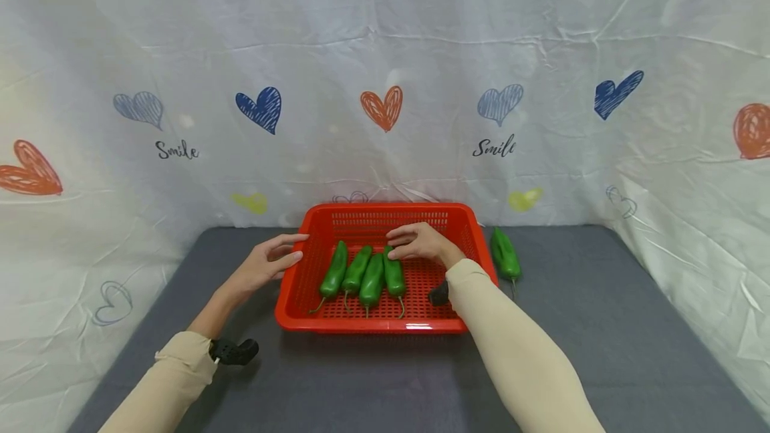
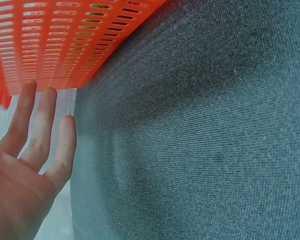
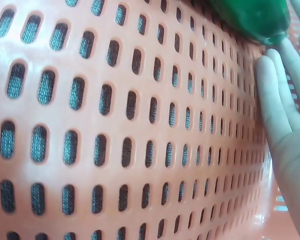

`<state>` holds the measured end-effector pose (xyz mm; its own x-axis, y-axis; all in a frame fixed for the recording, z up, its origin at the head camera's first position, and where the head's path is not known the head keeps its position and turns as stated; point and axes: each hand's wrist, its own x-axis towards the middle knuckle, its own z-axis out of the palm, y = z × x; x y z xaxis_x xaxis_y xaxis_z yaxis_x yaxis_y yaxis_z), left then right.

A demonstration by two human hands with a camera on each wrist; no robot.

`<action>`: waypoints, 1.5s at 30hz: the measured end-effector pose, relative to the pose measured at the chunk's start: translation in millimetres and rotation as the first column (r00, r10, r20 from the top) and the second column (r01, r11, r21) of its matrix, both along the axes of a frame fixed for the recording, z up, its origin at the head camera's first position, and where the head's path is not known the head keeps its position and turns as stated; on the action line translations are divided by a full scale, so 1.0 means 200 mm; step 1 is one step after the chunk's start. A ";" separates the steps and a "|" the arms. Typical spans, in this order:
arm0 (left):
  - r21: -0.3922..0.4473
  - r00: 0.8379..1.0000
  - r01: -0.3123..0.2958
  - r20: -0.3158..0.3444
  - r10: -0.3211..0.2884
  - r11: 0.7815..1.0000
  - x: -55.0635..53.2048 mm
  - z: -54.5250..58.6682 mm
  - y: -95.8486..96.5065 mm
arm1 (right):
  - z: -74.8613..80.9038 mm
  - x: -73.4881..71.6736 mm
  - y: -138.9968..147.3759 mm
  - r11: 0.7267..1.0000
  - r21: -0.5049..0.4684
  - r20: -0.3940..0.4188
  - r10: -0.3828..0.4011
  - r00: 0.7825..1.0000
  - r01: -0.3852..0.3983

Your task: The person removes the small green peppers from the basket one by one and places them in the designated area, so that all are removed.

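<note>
Behind everything hangs a pale, creased backdrop (image 1: 325,12), printed with hearts (image 1: 260,110) and the word "Smile" (image 1: 494,146). Below it spreads the dark grey tabletop (image 1: 385,379), and on that, near the backdrop, sits the red slotted basket (image 1: 373,325). My cream sleeves (image 1: 529,359) come in from both sides.

My left hand (image 1: 263,267) is at the basket's left side, fingers long and spread apart, thumb away from them; it grips nothing. The fingertips come right up to the wall (whether they actually press it, I cannot tell).

My right hand (image 1: 424,244) reaches inside the basket, its hold loose and fairly wide, a gap between thumb and fingers. The thumb is at the far end of the rightmost pepper (image 1: 394,277) in there; how firmly it touches is unclear.

Three more green peppers (image 1: 357,270) lie to its left in the basket, all four side by side with stems toward me. Another pepper (image 1: 506,256) lies on the table, just beyond the basket's right side. Smallest are the black wrist devices (image 1: 234,351), one at each cuff.
</note>
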<state>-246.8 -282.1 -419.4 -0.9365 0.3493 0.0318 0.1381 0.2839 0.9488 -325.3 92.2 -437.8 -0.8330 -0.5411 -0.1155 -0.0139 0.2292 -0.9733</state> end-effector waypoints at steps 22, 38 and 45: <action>0.008 1.000 -0.002 0.008 0.002 1.000 0.01 0.01 0.00 | 0.04 0.04 -0.04 0.998 0.060 0.037 0.014 0.999 -0.016; 0.005 1.000 0.001 0.001 -0.001 1.000 0.00 0.00 0.00 | 0.06 0.03 -0.08 0.994 0.111 0.041 -0.006 0.999 0.001; 0.004 1.000 -0.002 0.003 0.002 1.000 0.00 0.00 0.01 | 0.04 0.02 -0.07 0.994 0.108 0.040 -0.003 0.999 -0.002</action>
